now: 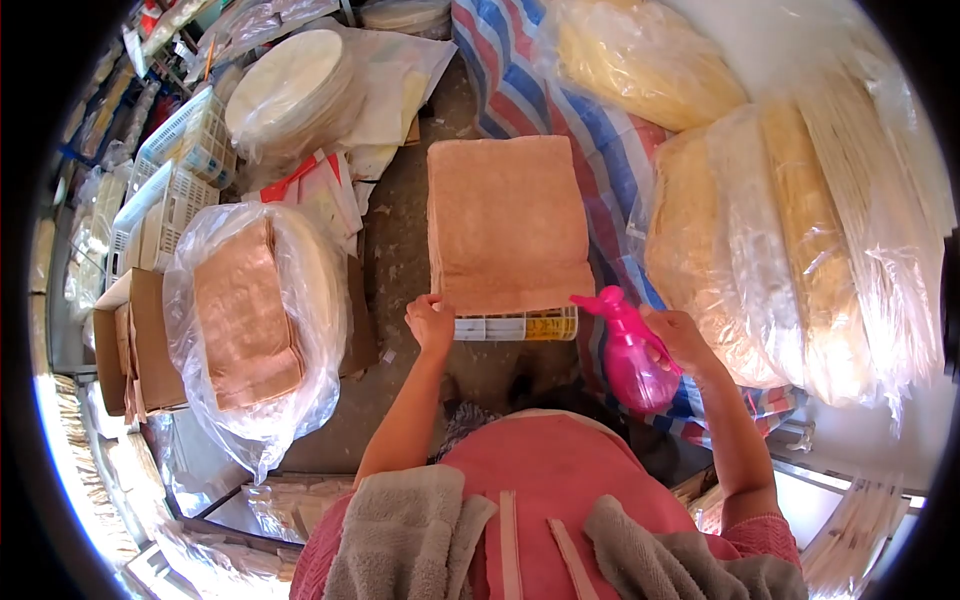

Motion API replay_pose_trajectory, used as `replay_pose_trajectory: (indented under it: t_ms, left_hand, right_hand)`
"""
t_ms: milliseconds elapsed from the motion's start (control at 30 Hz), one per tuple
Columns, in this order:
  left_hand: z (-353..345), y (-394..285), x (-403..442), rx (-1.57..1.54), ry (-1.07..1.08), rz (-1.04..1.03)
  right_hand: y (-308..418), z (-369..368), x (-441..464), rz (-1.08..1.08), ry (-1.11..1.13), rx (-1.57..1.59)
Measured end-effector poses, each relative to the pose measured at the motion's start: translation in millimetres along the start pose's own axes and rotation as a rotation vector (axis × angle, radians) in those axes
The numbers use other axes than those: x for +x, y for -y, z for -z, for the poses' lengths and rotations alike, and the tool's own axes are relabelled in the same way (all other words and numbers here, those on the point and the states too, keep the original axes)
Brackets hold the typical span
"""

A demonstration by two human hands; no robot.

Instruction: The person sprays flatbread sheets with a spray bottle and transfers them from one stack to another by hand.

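A stack of brown, square-cut sheets (510, 222) lies straight in front of me, on top of a white crate-like support (490, 329) whose near edge shows. My left hand (431, 324) is at the stack's near left corner, its fingers closed on the edge of the sheets. In my right hand (675, 338) is a pink spray bottle (638, 365), held upright by the neck and trigger. Its nozzle points left, toward the near right corner of the stack. How many sheets the left fingers grip is hidden.
Folded brown sheets (245, 318) rest on a plastic-wrapped round stack (325, 290) to the left, beside a cardboard box (152, 335). White plastic baskets (165, 215) and pale round sheets (290, 85) stand behind. Plastic-wrapped bundles (720, 235) sit on a striped tarp (510, 75) at right.
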State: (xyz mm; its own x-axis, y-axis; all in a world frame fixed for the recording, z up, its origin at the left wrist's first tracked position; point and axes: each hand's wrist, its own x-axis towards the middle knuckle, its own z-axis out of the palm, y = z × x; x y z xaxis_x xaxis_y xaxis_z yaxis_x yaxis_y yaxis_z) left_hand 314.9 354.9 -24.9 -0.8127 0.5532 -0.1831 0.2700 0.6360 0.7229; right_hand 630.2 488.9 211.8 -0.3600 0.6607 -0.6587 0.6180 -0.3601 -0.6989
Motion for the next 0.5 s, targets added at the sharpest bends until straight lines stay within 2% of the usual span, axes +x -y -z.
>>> replay_pose_trajectory:
  t_ms: [133,200,233,333,433,500]
  left_hand:
    - [-13,2,6,-0.286,0.031,0.158]
    - [-8,-3,9,-0.602,0.193,0.223]
    - [-3,-9,8,-0.760,0.274,0.255]
    - [33,-38,-10,-0.869,0.287,0.196]
    - [39,5,-6,-0.836,0.250,0.240]
    - [22,54,-4,-0.333,0.121,0.109]
  right_hand:
    - [18,-9,0,0.155,0.104,-0.018]
    - [13,-9,10,0.241,0.102,0.076]
    - [10,-10,15,0.240,0.049,0.184]
    - [4,-4,21,0.226,-0.079,0.309]
    - [-4,3,12,0.153,-0.123,0.340]
    - [-27,10,13,0.068,-0.176,0.199]
